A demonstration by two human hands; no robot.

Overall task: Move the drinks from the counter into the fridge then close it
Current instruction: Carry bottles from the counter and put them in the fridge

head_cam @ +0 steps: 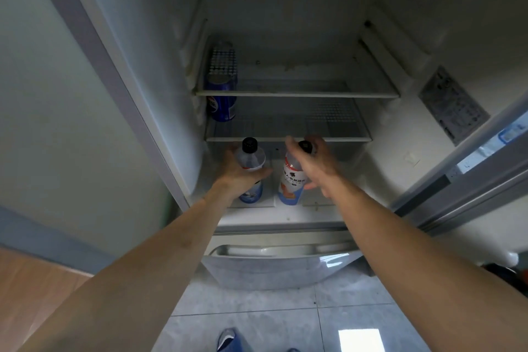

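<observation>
The fridge (pixel 160 71) stands open in front of me. On its bottom level, my left hand (pixel 238 173) is wrapped around a clear bottle (pixel 251 157) with a black cap and blue label. Beside it to the right stands a second black-capped bottle (pixel 293 177) with a white, orange and blue label; my right hand (pixel 317 161) is around its upper part, fingers loosely curled on it. A blue soda can (pixel 221 107) stands at the left of the middle wire shelf (pixel 288 138). Behind the upper shelf (pixel 297 93), another can (pixel 221 66) shows dimly.
The fridge door (pixel 468 168) hangs open at the right. A silver drawer front (pixel 280 263) sits below the open compartment. Grey tiled floor (pixel 257 311) lies underneath, with my blue shoe (pixel 228 338) at the bottom edge. A pale wall (pixel 57 123) is at the left.
</observation>
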